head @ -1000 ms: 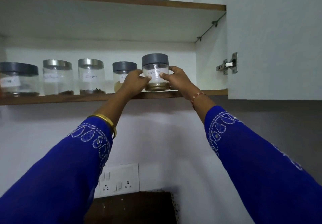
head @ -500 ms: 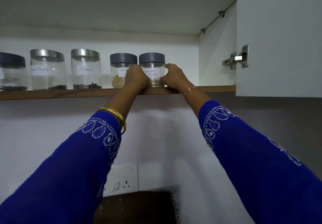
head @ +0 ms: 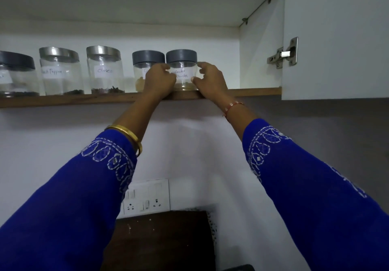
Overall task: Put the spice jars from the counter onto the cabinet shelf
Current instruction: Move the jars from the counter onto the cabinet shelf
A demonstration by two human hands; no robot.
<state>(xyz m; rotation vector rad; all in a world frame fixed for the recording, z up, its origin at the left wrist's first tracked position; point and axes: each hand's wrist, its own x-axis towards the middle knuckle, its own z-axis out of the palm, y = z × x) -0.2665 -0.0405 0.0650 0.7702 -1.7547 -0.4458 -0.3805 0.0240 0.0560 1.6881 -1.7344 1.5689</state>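
Jar (head: pixel 182 71) now pushed back w/ its neighbour; left hand (head: pixel 160 81) grips it, right hand (head: pixel 210 79) prob loosening. Basically shelved.

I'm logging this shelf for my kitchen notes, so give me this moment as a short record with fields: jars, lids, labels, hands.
jars on shelf: five visible, one row
lids: grey on far-left jar, fourth jar and coriander powder jar; metal on black pepper jar and cloves jar
coriander powder jar: rightmost, standing on shelf, against fourth jar
left hand: on the jar's left side
right hand: fingers curled at its right side
cabinet door: open
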